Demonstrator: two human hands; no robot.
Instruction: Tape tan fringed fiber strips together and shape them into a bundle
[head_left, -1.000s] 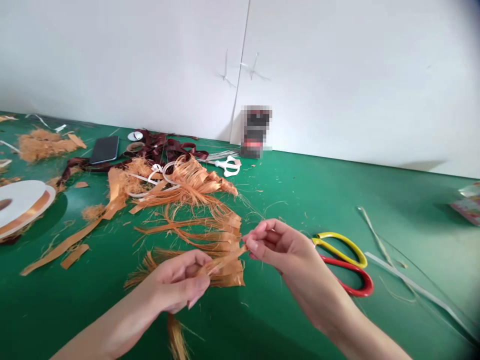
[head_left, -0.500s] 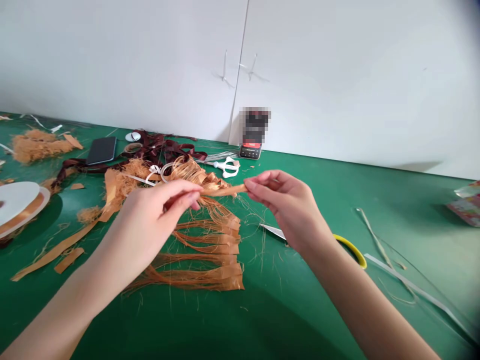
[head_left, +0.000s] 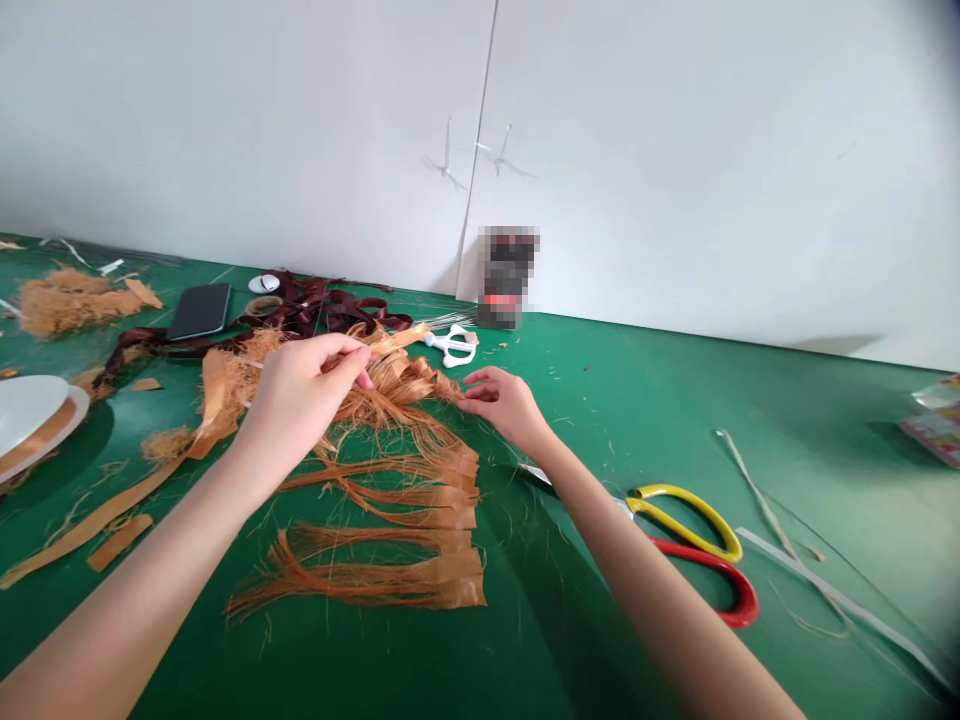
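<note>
My left hand (head_left: 319,385) is closed in a pinch above the pile, and a tan ribbon strip (head_left: 405,340) runs out to the right from its fingers. My right hand (head_left: 502,405) is at the right end of a heap of frayed tan ribbon (head_left: 401,385). Its thumb and forefinger are a little apart, with their tips at the heap's edge. Below both hands several fringed ribbon pieces (head_left: 457,575) lie in a column, uncut ends to the right and loose threads to the left.
Large scissors with yellow and red handles (head_left: 690,515) lie partly under my right forearm. White-handled scissors (head_left: 454,345) lie behind the heap. A ribbon spool (head_left: 34,420), dark ribbon (head_left: 322,305), a black device (head_left: 199,310) and a propped phone (head_left: 501,280) are also on the green table (head_left: 637,390).
The strip stretched between both hands is now held only by my left hand, which moved slightly back and left. My right hand let go and moved left to the heap, uncovering the scissors' handles.
</note>
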